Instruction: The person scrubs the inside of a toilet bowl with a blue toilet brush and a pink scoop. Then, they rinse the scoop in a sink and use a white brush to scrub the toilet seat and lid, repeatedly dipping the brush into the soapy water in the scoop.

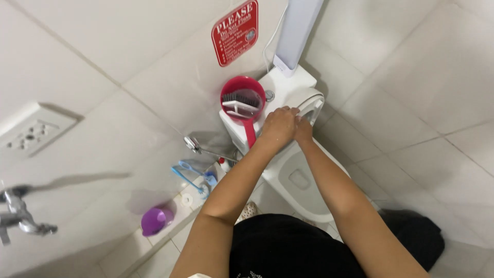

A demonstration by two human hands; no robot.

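My left hand (278, 126) and my right hand (303, 131) meet at the back of a white toilet (301, 180), just below its raised lid (315, 103). The left hand's fingers are curled and lie partly over the right hand. What either hand grips is hidden. The cistern (288, 85) is right behind them. On it stands a red mug (243, 98) with a long handle, holding a white brush with dark bristles (239, 105). The mug is a hand's width left of my left hand.
A red sign (234, 32) hangs on the tiled wall above the cistern. A chrome hand sprayer (193, 144), a blue brush (190, 175), a small bottle (224, 164) and a purple mug (156, 220) are on the left. A metal tap (20, 219) sticks out at far left.
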